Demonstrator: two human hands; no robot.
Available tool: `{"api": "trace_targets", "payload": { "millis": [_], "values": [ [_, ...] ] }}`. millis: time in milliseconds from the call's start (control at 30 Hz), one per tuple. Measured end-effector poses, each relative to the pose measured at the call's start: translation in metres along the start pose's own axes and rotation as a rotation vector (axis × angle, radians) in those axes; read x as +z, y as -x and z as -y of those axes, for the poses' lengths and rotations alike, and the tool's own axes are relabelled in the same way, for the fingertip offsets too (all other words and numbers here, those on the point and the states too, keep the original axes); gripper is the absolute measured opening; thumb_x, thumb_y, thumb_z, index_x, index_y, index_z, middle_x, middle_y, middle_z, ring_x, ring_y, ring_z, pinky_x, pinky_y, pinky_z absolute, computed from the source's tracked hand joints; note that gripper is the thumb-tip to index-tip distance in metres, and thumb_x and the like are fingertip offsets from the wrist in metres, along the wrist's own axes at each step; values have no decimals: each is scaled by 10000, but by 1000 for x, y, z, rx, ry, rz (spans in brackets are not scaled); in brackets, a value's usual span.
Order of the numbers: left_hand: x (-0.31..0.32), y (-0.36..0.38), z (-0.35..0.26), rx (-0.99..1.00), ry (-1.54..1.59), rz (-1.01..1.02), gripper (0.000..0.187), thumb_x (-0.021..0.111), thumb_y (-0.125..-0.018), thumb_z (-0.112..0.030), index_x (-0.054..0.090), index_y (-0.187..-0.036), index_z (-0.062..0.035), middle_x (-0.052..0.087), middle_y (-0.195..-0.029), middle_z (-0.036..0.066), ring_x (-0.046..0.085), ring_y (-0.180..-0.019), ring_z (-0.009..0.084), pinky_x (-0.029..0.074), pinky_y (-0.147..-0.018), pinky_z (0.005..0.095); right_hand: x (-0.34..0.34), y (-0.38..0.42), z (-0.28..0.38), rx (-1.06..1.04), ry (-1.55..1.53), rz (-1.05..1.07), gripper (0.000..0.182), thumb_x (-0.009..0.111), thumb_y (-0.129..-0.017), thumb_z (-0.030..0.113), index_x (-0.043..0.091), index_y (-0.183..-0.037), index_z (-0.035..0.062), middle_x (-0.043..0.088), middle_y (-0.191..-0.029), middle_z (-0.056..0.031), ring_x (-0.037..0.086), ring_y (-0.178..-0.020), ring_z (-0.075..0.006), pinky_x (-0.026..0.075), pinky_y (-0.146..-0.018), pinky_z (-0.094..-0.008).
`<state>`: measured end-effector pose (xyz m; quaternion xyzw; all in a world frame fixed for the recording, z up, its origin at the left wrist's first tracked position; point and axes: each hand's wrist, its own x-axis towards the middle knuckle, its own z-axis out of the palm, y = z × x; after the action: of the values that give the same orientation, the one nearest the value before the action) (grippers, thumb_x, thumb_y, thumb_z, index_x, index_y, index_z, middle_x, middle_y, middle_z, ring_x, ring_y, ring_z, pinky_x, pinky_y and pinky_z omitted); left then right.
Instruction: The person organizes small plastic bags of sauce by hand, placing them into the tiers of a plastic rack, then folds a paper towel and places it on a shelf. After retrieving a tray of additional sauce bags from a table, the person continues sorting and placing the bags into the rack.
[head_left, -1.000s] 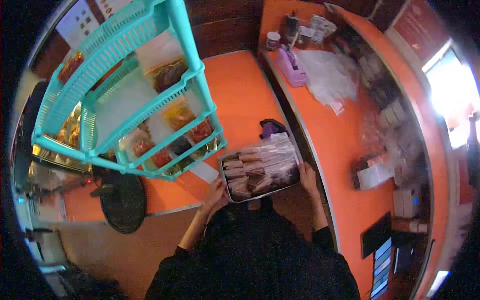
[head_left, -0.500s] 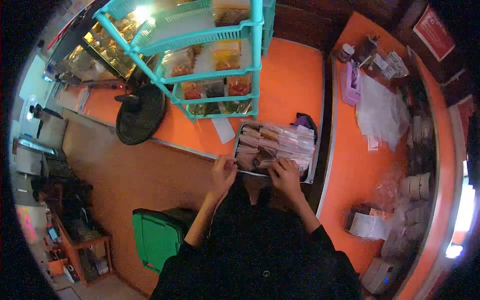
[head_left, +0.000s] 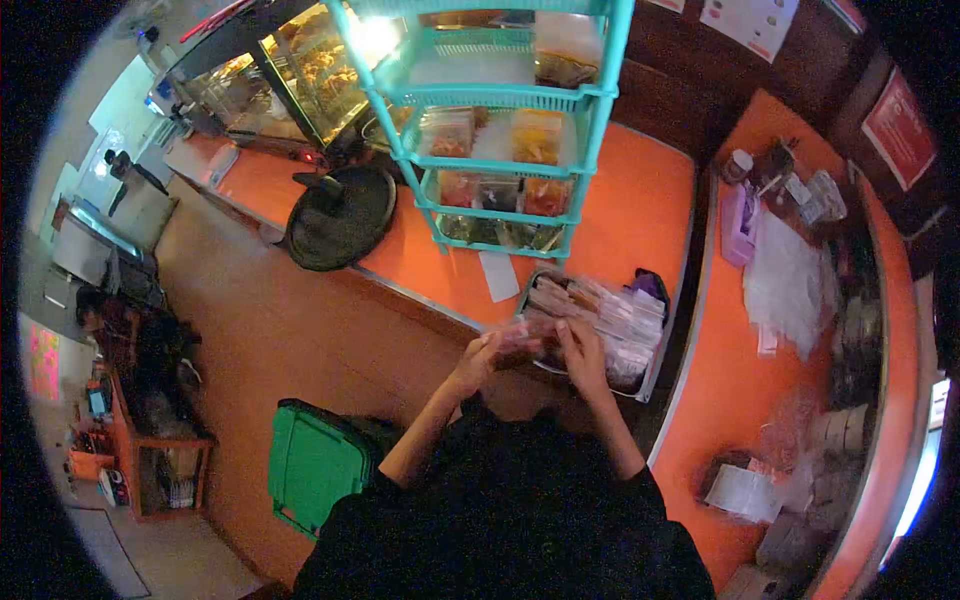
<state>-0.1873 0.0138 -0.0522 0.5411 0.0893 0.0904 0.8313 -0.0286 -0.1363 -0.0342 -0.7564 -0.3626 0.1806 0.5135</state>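
My left hand (head_left: pixel 474 368) is closed on one end of some small clear plastic packets (head_left: pixel 520 342) with reddish-brown contents. At their other end, the fingers of my right hand (head_left: pixel 583 357) grip them too. They are held above the near left edge of a metal-rimmed tray (head_left: pixel 652 378). Rows of similar packets (head_left: pixel 600 308) stand packed inside that tray. How many packets are between my hands is blurred.
A turquoise tiered rack (head_left: pixel 500 168) with bagged foods stands behind the tray. Left of it lies a black round lid (head_left: pixel 342 215). A white card (head_left: pixel 499 276) is on the orange counter (head_left: pixel 640 190). A green bin (head_left: pixel 318 465) stands at floor level. Plastic bags (head_left: pixel 785 280) lie on the right counter.
Both hands have come up from the tray's near edge, now with packets held between them. My left hand has moved closer to the right one. The camera view has shifted.
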Motion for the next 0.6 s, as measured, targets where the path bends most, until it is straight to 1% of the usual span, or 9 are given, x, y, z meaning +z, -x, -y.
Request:
{"api": "trace_targets", "payload": {
  "millis": [33, 100, 167, 233, 267, 367, 467, 533, 600],
  "values": [
    [-10, 7, -1, 82, 127, -99, 559, 454, -941, -427, 472, -1280, 18, 542, -1263, 145, 499, -1188, 256, 390, -1020, 406, 6, 0, 0, -19, -2, 18, 234, 656, -828, 265, 668, -931, 55, 633, -967, -94, 578, -888, -266, 445, -815, -373],
    [-26, 21, -8, 74, 250, -251, 560, 440, -942, -431, 472, -1275, 18, 553, -1241, 160, 512, -1174, 265, 409, -1001, 417, 21, 6, -4, -284, 674, -100, 288, 683, -775, 313, 665, -944, 80, 605, -1007, -92, 525, -979, -295, 402, -868, -433],
    [-42, 41, -16, 108, 371, -436, 561, 425, -944, -436, 472, -1271, 18, 565, -1218, 176, 524, -1160, 274, 427, -983, 428, 37, 11, -12, -257, 696, -28, 279, 689, -744, 273, 660, -947, 84, 580, -1059, -111, 486, -1058, -324, 376, -884, -482],
    [-67, 55, -11, 247, -450, -266, 407, 383, -996, -270, 438, -1327, -38, 550, -1264, 104, 533, -1166, 249, 471, -933, 400, 50, 7, -22, -349, 642, -4, 264, 678, -747, 231, 664, -963, 80, 574, -1086, -124, 491, -1068, -331, 390, -875, -484],
    [-75, 61, -4, 280, -348, -300, 417, 370, -1001, -291, 449, -1317, -31, 562, -1246, 107, 534, -1163, 242, 459, -948, 392, 56, 6, -27, -405, 570, 11, 262, 672, -748, 205, 665, -977, 77, 571, -1097, -126, 493, -1075, -334, 398, -867, -483],
    [-59, 77, -28, 377, -489, -384, 474, 312, -1013, -337, 419, -1334, -4, 562, -1236, 122, 542, -1148, 227, 417, -996, 375, 61, 5, -73, -360, 547, 95, 357, 650, -747, 196, 639, -1082, 72, 595, -1166, -177, 539, -1088, -361, 427, -876, -447],
    [-46, 99, -35, 374, -489, -495, 488, 261, -1022, -327, 397, -1344, 13, 552, -1241, 141, 544, -1142, 234, 402, -1006, 377, 54, 9, -26, -149, 363, 238, 387, 629, -806, 251, 601, -1142, 62, 605, -1148, -196, 570, -1042, -377, 445, -851, -461],
    [-48, 106, -17, 423, -354, -548, 493, 255, -1022, -333, 403, -1338, 16, 548, -1245, 145, 550, -1134, 241, 401, -1007, 378, 51, 7, -17, 94, 504, 260, 371, 581, -872, 284, 567, -1106, -4, 630, -999, -231, 598, -883, -434, 457, -786, -481],
    [-33, 119, -32, 416, -316, -646, 509, 253, -1019, -357, 427, -1321, 13, 557, -1229, 149, 580, -1085, 252, 461, -940, 378, 52, -1, -51, 12, 458, 266, 393, 572, -883, 301, 553, -1122, -11, 631, -1004, -230, 603, -891, -423, 459, -795, -473]
  ]
}}
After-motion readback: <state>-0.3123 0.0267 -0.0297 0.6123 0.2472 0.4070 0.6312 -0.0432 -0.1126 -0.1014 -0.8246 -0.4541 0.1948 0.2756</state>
